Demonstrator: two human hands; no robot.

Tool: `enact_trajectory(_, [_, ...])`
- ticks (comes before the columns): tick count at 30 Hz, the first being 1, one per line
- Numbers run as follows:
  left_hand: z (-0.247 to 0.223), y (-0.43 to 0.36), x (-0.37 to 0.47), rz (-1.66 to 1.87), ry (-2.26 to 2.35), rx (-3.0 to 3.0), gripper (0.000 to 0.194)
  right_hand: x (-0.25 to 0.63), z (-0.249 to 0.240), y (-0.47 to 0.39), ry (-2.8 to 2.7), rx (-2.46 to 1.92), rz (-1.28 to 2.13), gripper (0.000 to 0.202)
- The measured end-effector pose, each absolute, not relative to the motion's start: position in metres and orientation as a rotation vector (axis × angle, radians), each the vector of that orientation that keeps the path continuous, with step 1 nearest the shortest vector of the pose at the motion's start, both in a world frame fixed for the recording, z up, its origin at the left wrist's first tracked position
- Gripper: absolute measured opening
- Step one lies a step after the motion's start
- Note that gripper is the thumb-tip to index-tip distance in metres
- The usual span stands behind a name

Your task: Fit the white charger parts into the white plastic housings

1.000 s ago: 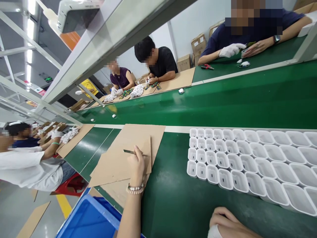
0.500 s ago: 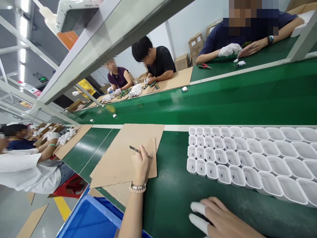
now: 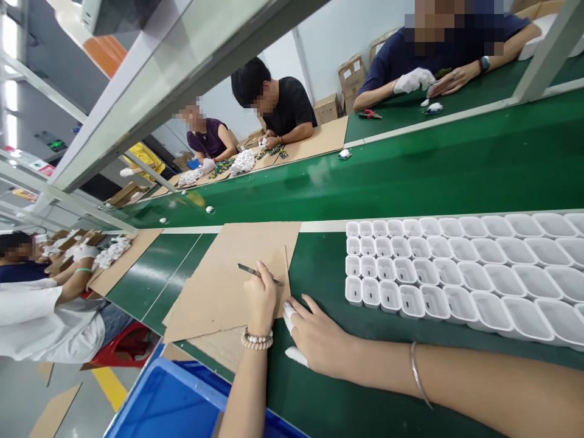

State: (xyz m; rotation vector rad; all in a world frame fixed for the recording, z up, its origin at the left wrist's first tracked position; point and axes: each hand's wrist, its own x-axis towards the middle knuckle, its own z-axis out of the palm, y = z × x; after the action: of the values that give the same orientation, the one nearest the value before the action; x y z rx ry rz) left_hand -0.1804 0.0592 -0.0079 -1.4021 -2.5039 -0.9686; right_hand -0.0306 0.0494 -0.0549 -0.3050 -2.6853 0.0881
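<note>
My left hand (image 3: 261, 298), with a beaded bracelet at the wrist, grips a thin dark metal tool (image 3: 249, 269) over the cardboard sheets (image 3: 214, 274). Beside it on the right, my right hand (image 3: 314, 334) reaches in from the right with its fingers apart. White covers sit on some of its fingertips, which are at the right edge of the small cardboard piece (image 3: 278, 274). Nothing shows in this hand. Rows of white plastic cups (image 3: 435, 301) stand on the green table to the right, several with a small dark piece inside.
A blue bin (image 3: 168, 401) stands below the table's near edge. Beyond the table runs a green conveyor (image 3: 410, 158) carrying small white items. Several people work across it and at the left. A slanted metal frame (image 3: 182, 91) crosses above.
My right hand has moved left, from below the cups to the cardboard's edge. My left hand stays around the tool. The view has shifted slightly.
</note>
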Motion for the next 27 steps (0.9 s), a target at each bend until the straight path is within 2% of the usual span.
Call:
enact_trajectory(22, [-0.0102,0.063,-0.1792,-0.738,-2.512,-1.448,0.048,-0.0314,-0.0524,0.049,-2.71,-0.292,0.102,0.042])
enact_trajectory(27, [-0.0128,0.0669,-0.1795,-0.625,-2.5,-1.522,0.035,-0.031,-0.0512,0.0485,-2.723,-0.298,0.107,0.042])
